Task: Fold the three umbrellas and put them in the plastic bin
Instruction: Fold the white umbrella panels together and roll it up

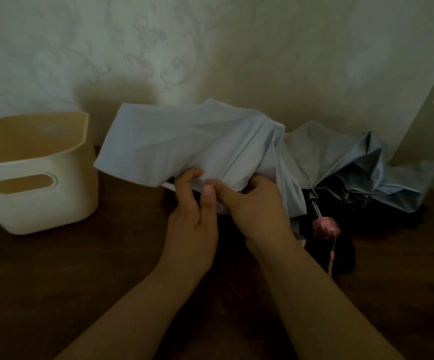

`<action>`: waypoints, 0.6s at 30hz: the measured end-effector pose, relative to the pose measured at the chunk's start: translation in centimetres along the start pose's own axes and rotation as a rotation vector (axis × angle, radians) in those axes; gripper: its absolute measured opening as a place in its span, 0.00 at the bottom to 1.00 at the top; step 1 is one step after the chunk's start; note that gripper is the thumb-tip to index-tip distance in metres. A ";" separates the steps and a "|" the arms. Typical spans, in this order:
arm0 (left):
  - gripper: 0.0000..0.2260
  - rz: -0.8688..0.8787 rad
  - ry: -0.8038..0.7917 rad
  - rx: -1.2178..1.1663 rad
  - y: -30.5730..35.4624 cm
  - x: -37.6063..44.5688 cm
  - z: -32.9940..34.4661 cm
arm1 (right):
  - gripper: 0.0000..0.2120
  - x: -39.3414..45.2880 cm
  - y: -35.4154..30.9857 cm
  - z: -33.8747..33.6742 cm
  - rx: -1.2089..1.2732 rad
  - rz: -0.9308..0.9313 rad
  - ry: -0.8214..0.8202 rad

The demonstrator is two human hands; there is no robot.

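A pale blue umbrella (184, 141) is held above the dark table, its loose canopy spreading up and to the left. My left hand (193, 211) pinches its lower fabric edge. My right hand (257, 206) grips the bunched cloth just beside it, thumbs nearly touching. Behind and to the right lies a grey-blue umbrella (353, 167), half collapsed, with a metal shaft and a pink handle (325, 227). Dark fabric (340, 255) lies under that handle; I cannot tell if it is the third umbrella. The cream plastic bin (54, 203) stands at the left with nothing visible in it.
The brown wooden table (80, 281) meets a patterned wall (210, 48) close behind the umbrellas. A pale panel (429, 113) leans at the far right. The bin has an oval handle cut-out (23, 183) facing me.
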State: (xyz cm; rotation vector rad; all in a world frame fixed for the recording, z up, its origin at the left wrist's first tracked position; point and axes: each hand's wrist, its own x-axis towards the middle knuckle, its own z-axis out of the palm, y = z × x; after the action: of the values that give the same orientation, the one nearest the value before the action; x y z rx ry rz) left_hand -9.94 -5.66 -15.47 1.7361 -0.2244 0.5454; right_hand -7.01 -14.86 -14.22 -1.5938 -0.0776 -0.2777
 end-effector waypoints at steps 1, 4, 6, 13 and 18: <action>0.09 -0.031 -0.022 -0.033 0.0 0.2 -0.1 | 0.10 -0.2 -0.1 0.0 -0.013 -0.026 -0.008; 0.14 -0.110 -0.100 -0.125 -0.4 1.0 -0.6 | 0.08 -0.6 -0.5 0.4 -0.101 -0.094 -0.034; 0.17 -0.171 -0.137 -0.232 -0.9 1.7 -1.3 | 0.15 -0.7 -1.1 0.4 -0.151 -0.078 -0.092; 0.10 -0.324 -0.105 -0.437 -0.9 2.0 -1.7 | 0.13 -0.2 -1.6 -1.0 -0.468 -0.306 0.211; 0.13 -0.306 -0.131 -0.517 -0.5 1.9 -1.6 | 0.28 0.9 -1.7 -3.6 -0.609 -0.389 0.313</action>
State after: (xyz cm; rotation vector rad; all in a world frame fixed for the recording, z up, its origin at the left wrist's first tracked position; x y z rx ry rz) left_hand -8.48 -3.74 -14.75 1.2684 -0.1689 0.1297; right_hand -6.95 -18.46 -12.32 -2.1111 -0.0629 -0.9184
